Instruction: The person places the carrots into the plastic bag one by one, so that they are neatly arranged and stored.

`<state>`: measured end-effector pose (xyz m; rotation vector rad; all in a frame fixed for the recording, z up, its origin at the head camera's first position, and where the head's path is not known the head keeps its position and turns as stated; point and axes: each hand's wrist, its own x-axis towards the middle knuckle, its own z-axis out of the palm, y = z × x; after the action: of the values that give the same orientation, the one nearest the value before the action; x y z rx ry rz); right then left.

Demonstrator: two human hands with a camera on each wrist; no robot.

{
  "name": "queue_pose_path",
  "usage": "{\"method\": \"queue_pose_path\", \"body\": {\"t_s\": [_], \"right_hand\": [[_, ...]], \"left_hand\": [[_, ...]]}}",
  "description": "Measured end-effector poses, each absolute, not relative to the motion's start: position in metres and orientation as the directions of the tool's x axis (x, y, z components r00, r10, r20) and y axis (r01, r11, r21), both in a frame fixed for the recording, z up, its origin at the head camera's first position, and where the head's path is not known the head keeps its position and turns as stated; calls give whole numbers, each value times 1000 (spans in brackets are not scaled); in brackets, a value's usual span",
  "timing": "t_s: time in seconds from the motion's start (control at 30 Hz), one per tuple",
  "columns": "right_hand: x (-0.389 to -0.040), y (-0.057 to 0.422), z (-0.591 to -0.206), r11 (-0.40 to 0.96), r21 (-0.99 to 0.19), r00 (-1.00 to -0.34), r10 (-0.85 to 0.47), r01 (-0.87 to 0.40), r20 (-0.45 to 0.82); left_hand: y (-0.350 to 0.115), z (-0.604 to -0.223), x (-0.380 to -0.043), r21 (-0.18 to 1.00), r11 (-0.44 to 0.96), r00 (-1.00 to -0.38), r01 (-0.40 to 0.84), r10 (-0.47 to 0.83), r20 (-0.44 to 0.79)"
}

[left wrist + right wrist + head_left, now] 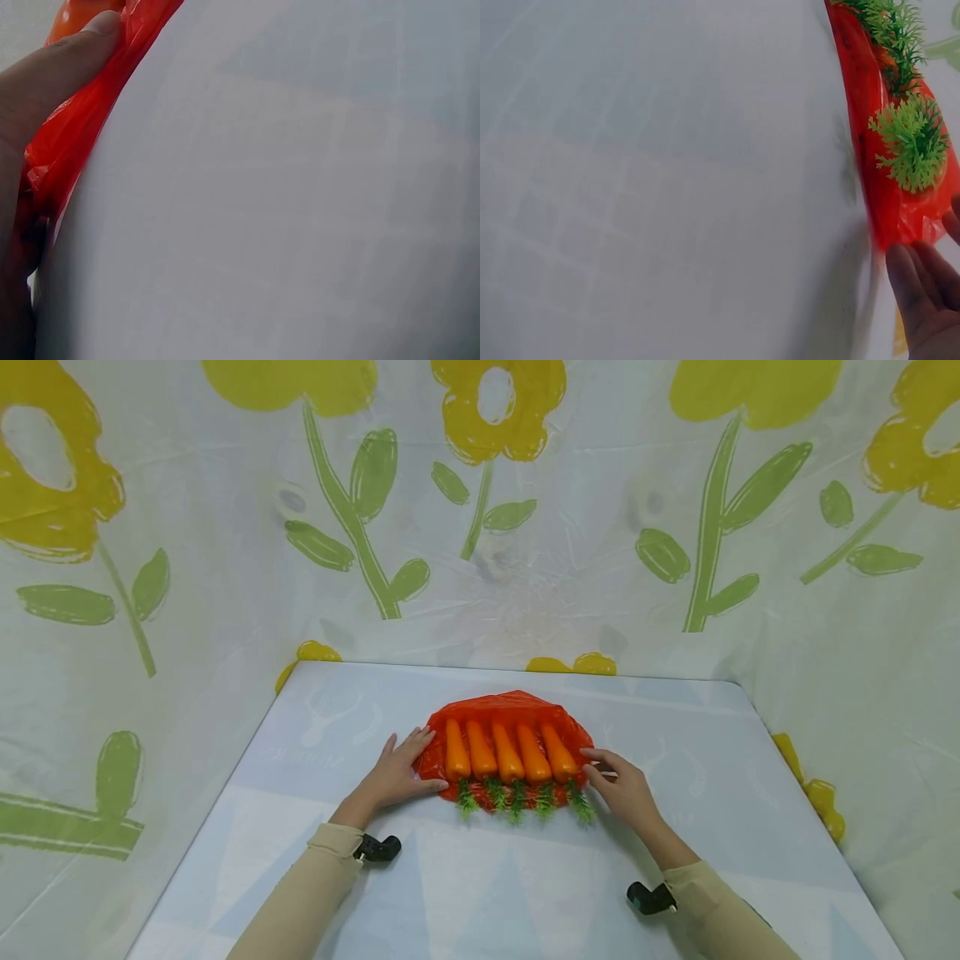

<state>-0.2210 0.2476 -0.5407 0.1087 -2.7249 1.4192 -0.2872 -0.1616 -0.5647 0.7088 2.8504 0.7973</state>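
A red plastic bag [517, 700] lies flat on the table, with several orange toy carrots [508, 756] in a row on it. Their green leafy tops [516, 802] point towards me and stick out over the bag's near edge. My left hand [397, 770] rests on the bag's left side, fingers and thumb spread. In the left wrist view the thumb [90, 49] lies straight along the red plastic. At the right edge, my right hand [626, 789] has its loosely bent fingertips right at the plastic, beside the last carrot. The right wrist view shows the fingers [907, 277] fairly straight there.
The pale patterned table [465, 893] has its far edge just beyond the bag. Behind and beside it hangs a sheet [570, 585] printed with yellow flowers. Black devices [378, 848] are strapped at both wrists.
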Motion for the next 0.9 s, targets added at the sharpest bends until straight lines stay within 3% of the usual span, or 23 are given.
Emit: {"method": "queue_pose_path", "body": {"t_s": [0.33, 0.9], "right_hand": [[-219, 253, -543, 591, -801, -994, -20, -100, 109], [-225, 270, -543, 656, -755, -998, 31, -24, 59]], "left_hand": [[-166, -561, -284, 523, 754, -886, 397, 464, 3], [-182, -553, -277, 556, 701, -870, 447, 486, 85]]}}
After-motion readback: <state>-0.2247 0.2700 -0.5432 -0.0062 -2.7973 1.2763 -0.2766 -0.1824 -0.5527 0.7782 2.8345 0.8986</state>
